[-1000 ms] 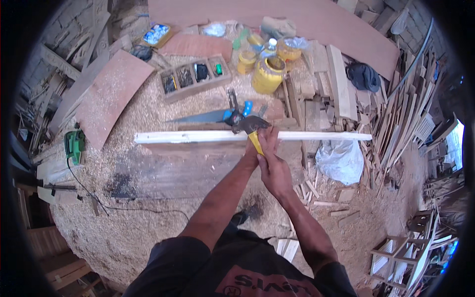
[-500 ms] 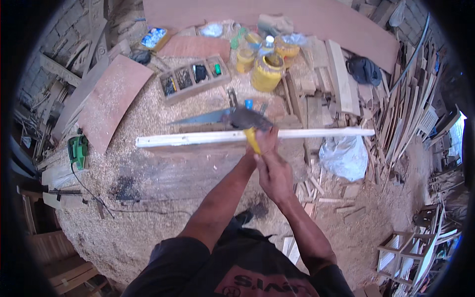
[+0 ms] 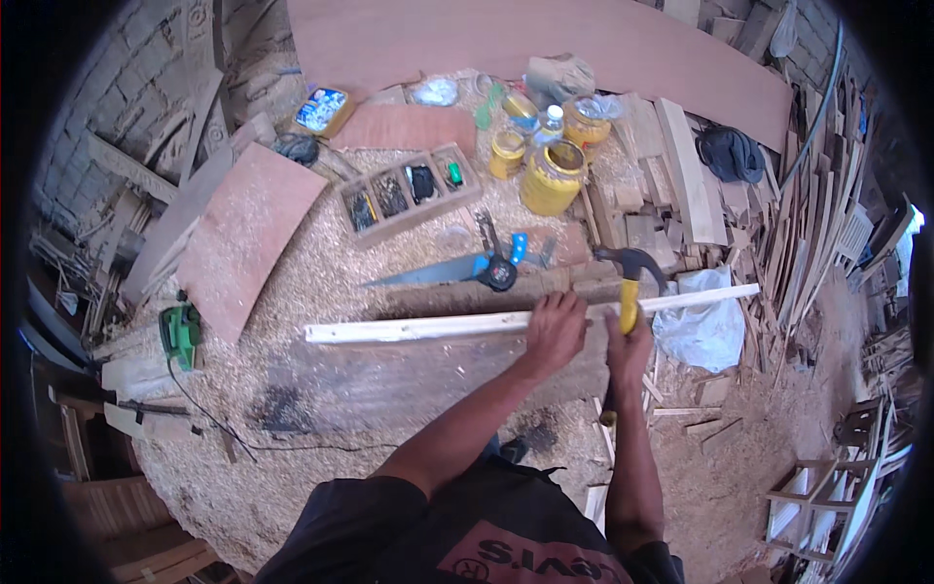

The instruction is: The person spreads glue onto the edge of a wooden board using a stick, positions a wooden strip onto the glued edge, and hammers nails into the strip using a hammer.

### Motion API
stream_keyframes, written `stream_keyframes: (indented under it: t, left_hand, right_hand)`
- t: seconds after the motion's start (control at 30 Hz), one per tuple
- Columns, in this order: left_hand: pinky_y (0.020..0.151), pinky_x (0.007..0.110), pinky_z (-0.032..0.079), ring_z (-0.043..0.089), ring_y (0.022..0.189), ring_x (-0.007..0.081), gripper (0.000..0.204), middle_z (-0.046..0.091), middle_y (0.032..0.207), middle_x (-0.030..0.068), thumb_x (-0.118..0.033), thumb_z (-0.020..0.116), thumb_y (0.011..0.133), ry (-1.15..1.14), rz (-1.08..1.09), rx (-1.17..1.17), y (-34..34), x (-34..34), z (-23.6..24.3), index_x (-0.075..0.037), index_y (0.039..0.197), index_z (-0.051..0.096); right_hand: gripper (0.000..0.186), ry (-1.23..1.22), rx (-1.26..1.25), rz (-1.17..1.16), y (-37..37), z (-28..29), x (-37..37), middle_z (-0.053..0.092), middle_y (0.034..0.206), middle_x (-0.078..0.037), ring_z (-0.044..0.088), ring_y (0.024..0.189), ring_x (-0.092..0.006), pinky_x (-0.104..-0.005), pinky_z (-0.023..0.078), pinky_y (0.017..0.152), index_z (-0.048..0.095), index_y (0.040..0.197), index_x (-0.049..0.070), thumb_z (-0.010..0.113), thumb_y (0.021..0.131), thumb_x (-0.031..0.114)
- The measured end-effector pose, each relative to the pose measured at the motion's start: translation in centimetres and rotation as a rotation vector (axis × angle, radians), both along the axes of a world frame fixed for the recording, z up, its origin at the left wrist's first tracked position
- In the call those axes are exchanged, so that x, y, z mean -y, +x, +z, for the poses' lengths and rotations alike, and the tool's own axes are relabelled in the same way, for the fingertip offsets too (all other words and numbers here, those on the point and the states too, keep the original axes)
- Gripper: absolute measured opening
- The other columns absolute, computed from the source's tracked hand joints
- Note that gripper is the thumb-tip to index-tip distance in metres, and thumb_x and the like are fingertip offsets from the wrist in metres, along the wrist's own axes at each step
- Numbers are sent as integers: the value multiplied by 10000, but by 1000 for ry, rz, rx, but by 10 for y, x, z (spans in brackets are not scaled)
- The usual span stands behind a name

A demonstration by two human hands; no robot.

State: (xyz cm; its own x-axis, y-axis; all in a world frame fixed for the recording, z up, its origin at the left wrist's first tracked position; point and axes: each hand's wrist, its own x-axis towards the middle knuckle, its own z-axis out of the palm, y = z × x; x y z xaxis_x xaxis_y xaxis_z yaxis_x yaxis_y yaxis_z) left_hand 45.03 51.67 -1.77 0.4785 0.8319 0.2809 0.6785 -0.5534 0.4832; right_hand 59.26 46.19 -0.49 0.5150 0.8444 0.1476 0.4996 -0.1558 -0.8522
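Observation:
A long pale wooden strip lies across the work board, running left to right in front of me. My left hand grips it near the middle, fingers curled over its far edge. My right hand is closed round the yellow handle of a claw hammer, just right of the left hand. The hammer's dark head is up, beyond the strip. Past the strip lie a handsaw with a blue handle and a round black tool resting against it.
Beyond the saw stand a divided wooden box of small hardware and several yellow jars. A green power tool with a cord sits at the left. Wood offcuts and a white plastic bag lie at the right. Shavings cover the ground.
My hands have separated: the right has moved right with the hammer, while the left now grips the strip. The hammer, blurred earlier, shows sharply. The whole view has shifted slightly.

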Motion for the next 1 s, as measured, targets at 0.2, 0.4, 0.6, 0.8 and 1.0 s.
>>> stream_keyframes:
  t: [0.2, 0.4, 0.6, 0.8, 1.0]
  left_hand:
    - [975, 475, 478, 593, 1162, 375, 409, 604, 1276, 191, -103, 689, 804, -100, -133, 310, -54, -41, -9, -18, 1201, 640]
    - [738, 475, 562, 700, 821, 386, 139, 710, 858, 175, -140, 627, 870, -88, 295, -23, -247, -217, -27, -141, 932, 751]
    - [919, 455, 532, 660, 1021, 340, 228, 729, 1019, 98, -231, 744, 811, -75, 357, -345, -335, -299, -67, -233, 1035, 788]
    - [915, 471, 477, 612, 1059, 319, 209, 684, 1075, 81, -183, 779, 764, 116, 351, -474, -300, -290, -74, -136, 964, 746]
    - [860, 392, 502, 666, 854, 259, 81, 698, 869, 101, -112, 765, 794, -176, 387, -38, -326, -311, -79, -89, 855, 717]
  right_hand:
    - [646, -139, -29, -128, 21, -36, -11, 690, 1163, -252, 681, 1099, -353, -397, 506, 918, 498, 1458, 4, 678, 955, 367]
    - [532, -146, -171, -225, 11, -16, -8, 689, 996, -114, 611, 927, -172, -328, 489, 860, 557, 1387, -30, 675, 972, 282]
    - [412, -169, -264, -281, -4, -6, -7, 605, 879, -14, 510, 800, -91, -271, 452, 725, 620, 1293, -10, 668, 983, 257]
    - [302, -171, -241, -312, -8, -1, -7, 470, 691, 51, 394, 570, -36, -237, 330, 491, 627, 1165, 47, 645, 1001, 300]
    - [301, -258, -218, -337, -12, 10, -13, 470, 678, 42, 414, 560, -50, -252, 347, 485, 628, 1108, 37, 640, 1002, 318]
